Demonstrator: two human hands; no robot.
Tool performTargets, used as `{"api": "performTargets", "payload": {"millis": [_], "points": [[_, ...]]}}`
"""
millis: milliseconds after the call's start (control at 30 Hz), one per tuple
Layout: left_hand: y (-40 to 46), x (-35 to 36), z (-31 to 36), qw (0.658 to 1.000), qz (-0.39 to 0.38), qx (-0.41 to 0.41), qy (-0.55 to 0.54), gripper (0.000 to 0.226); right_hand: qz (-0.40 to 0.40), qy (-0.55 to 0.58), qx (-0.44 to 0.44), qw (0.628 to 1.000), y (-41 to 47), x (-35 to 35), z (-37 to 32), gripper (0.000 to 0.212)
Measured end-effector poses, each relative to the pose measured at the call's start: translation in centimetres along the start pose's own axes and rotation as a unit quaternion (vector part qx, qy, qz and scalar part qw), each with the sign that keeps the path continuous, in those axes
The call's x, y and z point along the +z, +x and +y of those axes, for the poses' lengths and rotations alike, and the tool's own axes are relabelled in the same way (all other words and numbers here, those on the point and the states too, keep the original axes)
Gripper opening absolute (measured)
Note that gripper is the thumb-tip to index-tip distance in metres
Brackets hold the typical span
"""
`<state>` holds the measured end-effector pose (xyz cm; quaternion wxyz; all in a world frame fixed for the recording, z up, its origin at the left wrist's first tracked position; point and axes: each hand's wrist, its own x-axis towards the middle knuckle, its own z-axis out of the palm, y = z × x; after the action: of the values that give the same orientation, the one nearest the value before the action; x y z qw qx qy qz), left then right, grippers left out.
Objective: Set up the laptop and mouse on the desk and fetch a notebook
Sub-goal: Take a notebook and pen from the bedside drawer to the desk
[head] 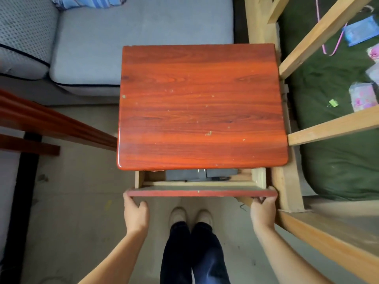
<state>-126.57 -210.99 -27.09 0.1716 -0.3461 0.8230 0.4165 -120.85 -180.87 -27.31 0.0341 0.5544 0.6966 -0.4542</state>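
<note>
A red-brown wooden desk (pixel 201 103) stands in front of me with a bare top. Its drawer (pixel 202 193) is pulled partway out under the front edge. My left hand (pixel 135 214) grips the left end of the drawer front, and my right hand (pixel 263 212) grips the right end. Inside the drawer lies a dark grey flat object (pixel 185 174), likely the laptop, mostly hidden under the desktop. A small dark item (pixel 220 178) lies beside it. No notebook or mouse can be made out.
A grey sofa (pixel 131 48) stands behind the desk to the left. A pale wooden bed frame (pixel 287 189) with a green mattress (pixel 336 160) is close on the right. Red wooden rails (pixel 51 124) run on the left. My feet (pixel 190 217) stand on the concrete floor.
</note>
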Motion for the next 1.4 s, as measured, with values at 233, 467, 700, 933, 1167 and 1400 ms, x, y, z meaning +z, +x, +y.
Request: {"api": "performTargets", "payload": {"millis": [233, 467, 700, 933, 1167, 1400], "points": [[-0.9, 0.3, 1.4, 0.928, -0.078, -0.113, -0.346, 0.044, -0.025, 0.305, 0.131, 0.943, -1.0, 1.1, -1.3, 0.061], [-0.6, 1.8, 6.1, 0.838, -0.087, -0.304, -0.444, 0.019, -0.117, 0.441, 0.228, 0.86, -4.5, 2.0, -3.5, 0.055], [-3.0, 2.2, 4.4, 0.815, -0.071, -0.364, -0.446, 0.033, -0.052, 0.375, 0.312, 0.871, -4.1, 1.4, -4.4, 0.042], [-3.2, 3.3, 1.4, 0.79, -0.05, -0.416, -0.447, 0.039, -0.036, 0.358, 0.281, 0.89, -4.3, 1.8, -0.8, 0.022], [-4.5, 2.3, 2.0, 0.84, -0.098, -0.388, -0.366, 0.028, -0.137, 0.267, 0.316, 0.9, -5.0, 0.6, -1.8, 0.029], [-4.5, -0.4, 5.5, 0.924, -0.342, -0.167, 0.031, 0.031, -0.294, -0.271, -0.144, 0.905, -5.5, 1.0, -5.9, 0.031]]}}
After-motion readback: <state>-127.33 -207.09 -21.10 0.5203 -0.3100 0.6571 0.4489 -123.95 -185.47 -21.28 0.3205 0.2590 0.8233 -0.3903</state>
